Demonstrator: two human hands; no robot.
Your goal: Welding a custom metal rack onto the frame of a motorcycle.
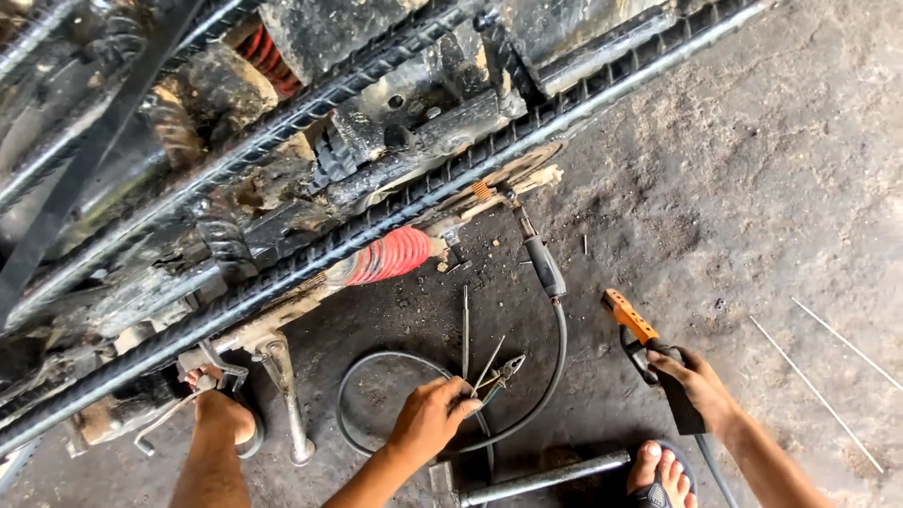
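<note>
Crouching over a dirty concrete floor [752,188], the person has long ribbed steel bars [310,254] running slantwise above a red coil spring [390,254]. Lower down, the left hand [433,419] closes around thin welding rods [475,381], pliers [508,367] lying just beside it amid a looping black cable [555,367]. Further right, the right hand [691,386] grips an orange-tipped electrode holder [640,334], near a sandalled foot [658,470].

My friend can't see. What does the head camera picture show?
The left hand picks thin rods off a dirty floor, while the right hand holds an orange-tipped welding holder. Ribbed steel bars and a red spring lie above.
</note>
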